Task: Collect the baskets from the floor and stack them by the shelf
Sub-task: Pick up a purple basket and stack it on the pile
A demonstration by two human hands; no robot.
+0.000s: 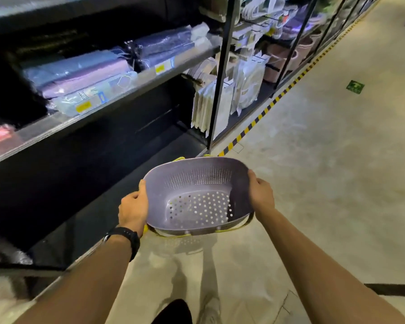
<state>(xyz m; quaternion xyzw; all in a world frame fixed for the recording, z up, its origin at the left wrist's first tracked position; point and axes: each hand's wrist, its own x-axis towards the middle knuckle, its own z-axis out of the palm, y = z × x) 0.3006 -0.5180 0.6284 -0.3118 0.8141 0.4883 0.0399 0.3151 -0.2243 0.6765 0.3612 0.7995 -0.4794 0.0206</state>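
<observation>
the shelf (pixel 117 94) runs along the left. its middle board carries flat packs (pixel 80 76) wrapped in clear plastic, blue and lilac, with yellow labels along the board's front edge. the compartment under that board is dark, and what it holds cannot be told.

the left hand (pixel 133 206), with a black watch (pixel 126 237) on its wrist, grips the left rim of the purple basket (pixel 197 195). its thumb lies along the rim and its fingers are hidden behind the wall. the basket is held upright in the air above the floor (pixel 325 183), just off the shelf's front edge and near its black post (pixel 218 90). its walls and bottom are full of holes, and it is empty. yellow edges (pixel 220 231) stick out below and behind it; whether they belong to another basket nested under it cannot be told. the right hand (pixel 261 192) grips the right rim.

further right, black-and-yellow tape (pixel 262 115) lines the floor along the shelf's foot. a green sign (pixel 355 87) is stuck on the floor.
</observation>
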